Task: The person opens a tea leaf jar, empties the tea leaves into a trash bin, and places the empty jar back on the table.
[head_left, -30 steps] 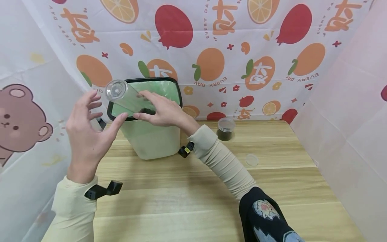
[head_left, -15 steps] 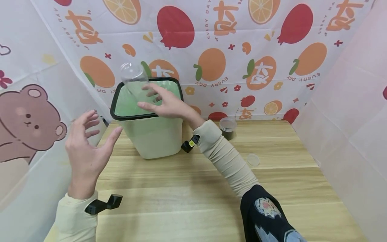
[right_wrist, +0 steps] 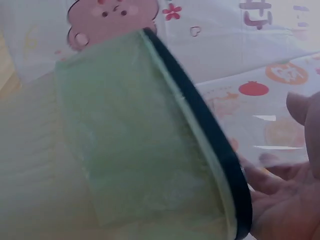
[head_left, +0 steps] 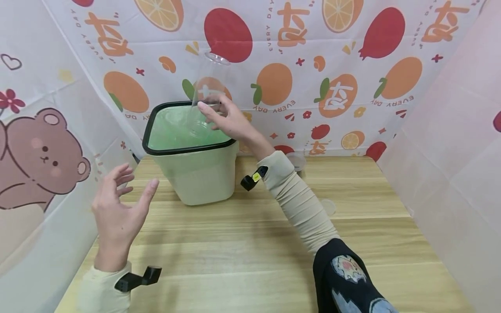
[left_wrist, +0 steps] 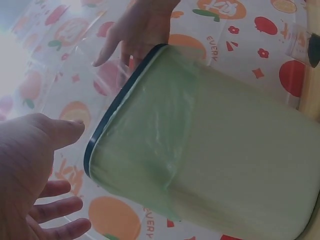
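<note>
Fruit-print cloth backs a wooden table (head_left: 242, 261). At left, the left hand (head_left: 117, 213) hovers empty, fingers spread, well apart from the bin (head_left: 195, 174). Over the bin's mouth, the right hand (head_left: 227, 119) grips a clear cup (head_left: 203, 93), long axis near upright, mouth down, base above the fingers.

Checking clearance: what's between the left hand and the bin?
Nothing. In the head view, only bare wooden table separates the open left hand from the green bin.
</note>
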Tool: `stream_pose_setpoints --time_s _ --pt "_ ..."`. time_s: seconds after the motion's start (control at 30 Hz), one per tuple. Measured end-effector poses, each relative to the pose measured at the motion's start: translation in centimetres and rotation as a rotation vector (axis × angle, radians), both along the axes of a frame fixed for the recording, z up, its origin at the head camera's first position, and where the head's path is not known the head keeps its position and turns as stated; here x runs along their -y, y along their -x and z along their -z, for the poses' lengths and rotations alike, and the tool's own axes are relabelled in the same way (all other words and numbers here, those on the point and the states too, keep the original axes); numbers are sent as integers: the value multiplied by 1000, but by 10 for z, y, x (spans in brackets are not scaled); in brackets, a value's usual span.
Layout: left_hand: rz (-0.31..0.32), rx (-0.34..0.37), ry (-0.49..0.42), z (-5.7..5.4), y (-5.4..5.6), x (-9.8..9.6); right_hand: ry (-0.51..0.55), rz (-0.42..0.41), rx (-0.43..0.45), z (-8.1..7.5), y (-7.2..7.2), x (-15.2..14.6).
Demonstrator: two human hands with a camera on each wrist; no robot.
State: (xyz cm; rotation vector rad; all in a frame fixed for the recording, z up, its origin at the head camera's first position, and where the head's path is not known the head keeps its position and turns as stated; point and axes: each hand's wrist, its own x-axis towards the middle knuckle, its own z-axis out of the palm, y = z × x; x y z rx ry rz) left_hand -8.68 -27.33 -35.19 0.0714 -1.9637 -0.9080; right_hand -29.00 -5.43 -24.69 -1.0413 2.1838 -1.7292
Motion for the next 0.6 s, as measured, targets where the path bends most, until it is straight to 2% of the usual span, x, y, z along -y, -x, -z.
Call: stream_pose_setpoints --time_s 0.13,0.23,0.6 --pt "-10 15 12 5 -1 0 -66 36 -45 1 -1 -2" --pt "-15 19 20 7 -1 1 -107 21 -39 1 -2 -3" --pt "-35 53 1 10 -3 2 -83 5 -57 8 -2 -6"
